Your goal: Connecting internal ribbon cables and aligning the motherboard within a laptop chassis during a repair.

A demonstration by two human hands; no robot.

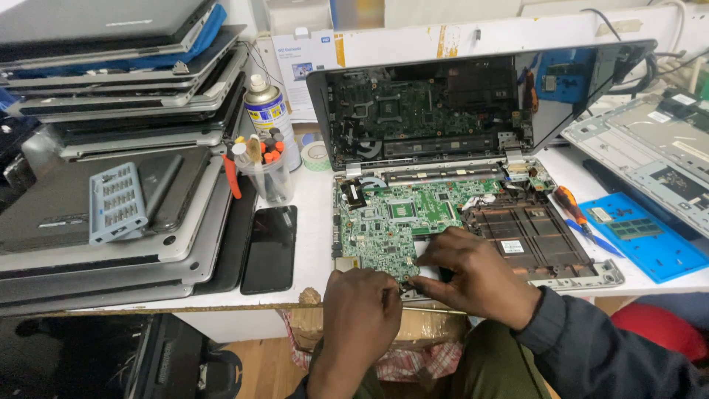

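Both hands are down at the near edge of the opened laptop base (532, 244), working on the green circuit board (399, 222) that lies in its left half. The left hand (362, 310) is curled, its fingertips pinched in at the board's near edge; whether something small sits between them I cannot tell — the knuckles hide it. The right hand (480, 277) lies just beside it, fingers bent and pressing onto the board's lower right corner, with the dark sleeve (591, 347) trailing back to the right.

Beyond the right hand's fingers the bare brown tray of the base shows, and past that the tilted lid (443, 103) stands with its own dark electronics exposed. Out to the right of that hand, near the base's edge, an orange-handled screwdriver (572, 207) rests on the white table (314, 244), and further right a blue mat (657, 251) carries a memory stick (634, 227).

To the left of the left hand, a black phone (269, 247) lies face up. Further off that way rises a stack of closed laptops (118, 148) with a pale blue screw tray (116, 201) on it — and beyond the phone, a clear cup of tools (266, 174) and a spray can (267, 107).
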